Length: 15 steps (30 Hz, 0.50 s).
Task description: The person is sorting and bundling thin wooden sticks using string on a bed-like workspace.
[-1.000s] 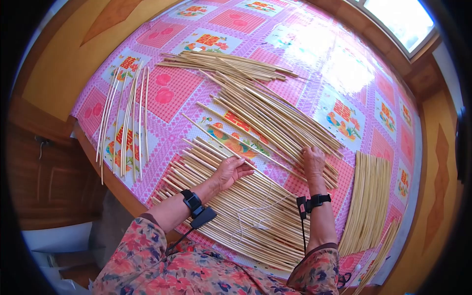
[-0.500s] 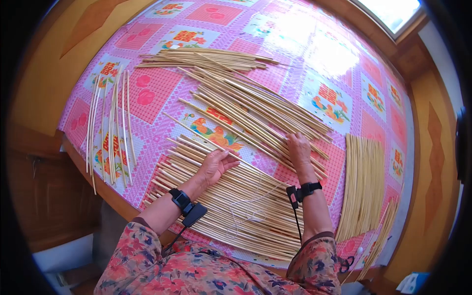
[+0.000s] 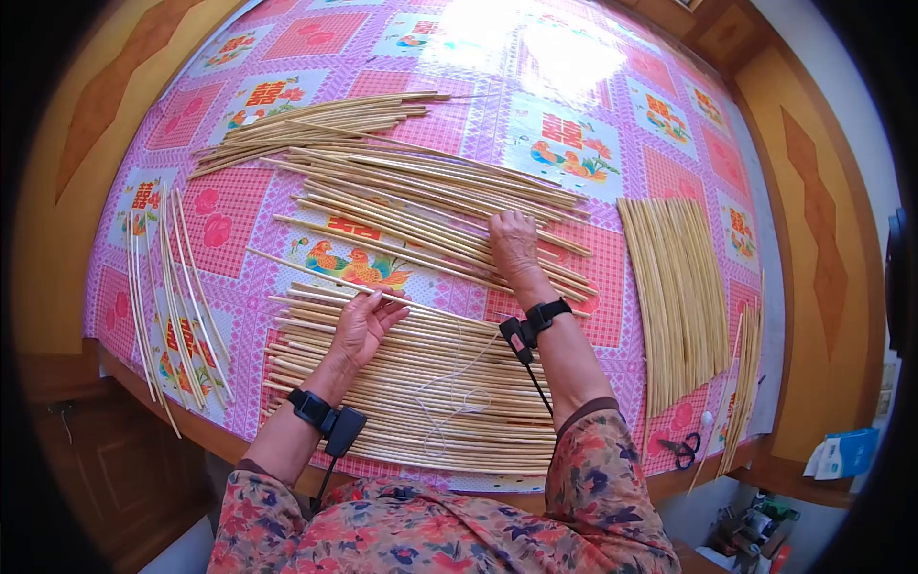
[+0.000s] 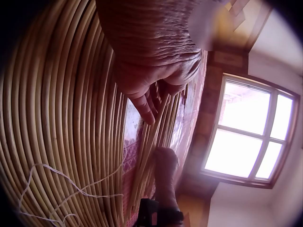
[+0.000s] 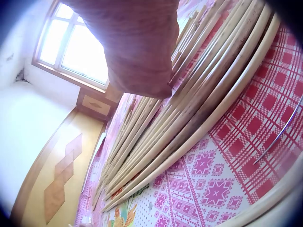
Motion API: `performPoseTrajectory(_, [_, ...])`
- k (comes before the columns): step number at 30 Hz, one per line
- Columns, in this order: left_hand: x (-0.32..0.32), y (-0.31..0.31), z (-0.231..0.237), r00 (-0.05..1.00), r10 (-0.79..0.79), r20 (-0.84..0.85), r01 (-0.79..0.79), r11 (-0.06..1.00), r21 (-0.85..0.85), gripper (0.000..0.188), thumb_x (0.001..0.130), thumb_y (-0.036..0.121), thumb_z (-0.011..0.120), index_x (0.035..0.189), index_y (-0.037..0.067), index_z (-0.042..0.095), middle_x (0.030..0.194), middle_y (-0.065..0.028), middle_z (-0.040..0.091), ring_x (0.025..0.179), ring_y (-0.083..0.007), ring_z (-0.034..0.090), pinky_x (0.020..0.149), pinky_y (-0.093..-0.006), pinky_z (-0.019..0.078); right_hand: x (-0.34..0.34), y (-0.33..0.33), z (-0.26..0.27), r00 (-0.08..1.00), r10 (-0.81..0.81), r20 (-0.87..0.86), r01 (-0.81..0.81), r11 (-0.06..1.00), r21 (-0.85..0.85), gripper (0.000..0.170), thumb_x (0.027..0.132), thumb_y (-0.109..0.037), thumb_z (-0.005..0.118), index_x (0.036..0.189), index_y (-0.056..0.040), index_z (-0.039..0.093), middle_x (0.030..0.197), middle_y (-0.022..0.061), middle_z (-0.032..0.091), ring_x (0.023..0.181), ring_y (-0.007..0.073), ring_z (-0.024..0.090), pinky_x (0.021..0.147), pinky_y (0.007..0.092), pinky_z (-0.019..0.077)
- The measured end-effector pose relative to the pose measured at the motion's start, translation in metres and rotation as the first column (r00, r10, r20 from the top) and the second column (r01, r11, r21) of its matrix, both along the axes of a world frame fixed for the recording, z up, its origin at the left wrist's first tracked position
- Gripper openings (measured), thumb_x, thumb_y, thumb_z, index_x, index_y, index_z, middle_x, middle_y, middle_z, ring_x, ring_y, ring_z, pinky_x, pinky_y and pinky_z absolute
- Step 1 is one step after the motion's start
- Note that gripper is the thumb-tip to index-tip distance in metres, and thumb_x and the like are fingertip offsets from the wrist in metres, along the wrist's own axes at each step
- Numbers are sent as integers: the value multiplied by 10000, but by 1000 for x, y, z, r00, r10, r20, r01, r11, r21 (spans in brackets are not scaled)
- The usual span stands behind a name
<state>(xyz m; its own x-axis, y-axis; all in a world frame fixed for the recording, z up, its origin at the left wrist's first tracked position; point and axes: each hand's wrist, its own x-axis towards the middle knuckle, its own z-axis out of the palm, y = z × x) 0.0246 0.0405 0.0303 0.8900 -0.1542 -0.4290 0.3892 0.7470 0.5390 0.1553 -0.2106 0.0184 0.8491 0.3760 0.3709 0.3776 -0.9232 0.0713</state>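
Note:
In the head view the left hand (image 3: 361,330) pinches a long thin stick (image 3: 304,270) between thumb and fingers, just above a row of parallel sticks (image 3: 411,402). The left wrist view has this hand (image 4: 154,66) over the same row (image 4: 61,109), its fingertips at the stick. Farther right, the right hand (image 3: 516,247) is bent down onto a loose bundle of sticks (image 3: 430,230), fingertips hidden. The back of that hand (image 5: 137,56) covers its fingers in the right wrist view, above the bundle (image 5: 189,120). A white string (image 3: 442,402) lies loosely across the row.
More sticks lie at the back (image 3: 325,120) and left (image 3: 172,297) of the patterned tablecloth (image 3: 225,225). A flat block of sticks (image 3: 674,297) is at the right, with black scissors (image 3: 681,450) and a thin bundle (image 3: 744,383) near the table's right front edge.
The head view has shifted, so the table scene sits farther left. The left hand keeps its stick. Over the loose bundle, the right hand has moved slightly away from the stick ends.

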Motion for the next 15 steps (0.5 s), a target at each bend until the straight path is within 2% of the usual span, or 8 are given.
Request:
performPoseTrajectory(2, [-1,-2,5,999,-12,42,13,1000,-2,149,864,106,477,959,0,522,978,-183,582,918,-269,588,805,-375,510,-4,-3,6,1000,11,-11,-11,1000,4,68,693,-66,506,751,-89,533,724,78,539,725,243,547,625,369,412])
performPoseTrajectory(4, [-2,-2,9,998,18,67,-20,1000,20,152,869,111,472,965,1,511,976,-183,580,911,-263,589,803,-374,510,-8,-10,6,985,108,-132,-73,966,248,65,723,-34,492,781,-63,504,710,112,521,711,285,537,623,388,428])
performPoseTrajectory(6, [0,-2,7,997,-6,78,7,1000,-17,179,871,118,468,1001,1,506,976,-172,581,907,-260,589,807,-372,507,-26,-10,29,968,150,-201,-45,892,450,98,768,-42,501,865,-34,508,773,150,541,744,318,543,647,388,445])
performPoseTrajectory(8, [-1,-2,16,996,31,85,-31,1000,-6,195,872,117,466,1025,1,500,1002,-169,576,917,-258,585,817,-374,502,-47,-15,42,948,271,-164,-102,750,654,141,800,-83,524,931,-33,534,853,167,563,789,326,553,670,377,451])
performPoseTrajectory(10, [-4,-3,27,995,56,84,-56,998,-7,212,873,116,464,1049,1,493,1027,-165,571,928,-256,581,827,-375,496,-77,-23,67,895,306,-325,-51,794,606,164,797,-74,541,954,-33,568,916,163,580,811,324,566,684,356,457])
performPoseTrajectory(11, [-6,-3,35,994,62,91,-61,998,-16,225,875,115,461,1066,0,481,1030,-163,571,911,-251,587,821,-373,499,-92,-25,75,890,324,-320,-70,791,607,164,797,-74,541,954,-33,568,916,163,580,811,324,566,684,356,457])
performPoseTrajectory(14, [-14,-1,42,993,77,85,-75,997,-27,255,874,115,462,1100,-3,463,1038,-156,570,893,-251,596,810,-369,505,-138,-31,86,834,300,-464,60,785,616,139,797,-58,550,925,-28,594,872,132,597,777,264,586,675,318,457])
performPoseTrajectory(15, [-17,1,41,992,53,114,-51,998,-21,266,874,118,464,1109,-5,460,1042,-155,568,902,-256,595,811,-369,504,-151,-33,89,773,300,-559,160,761,629,154,794,-55,558,941,-28,594,859,111,600,773,223,585,671,298,456])
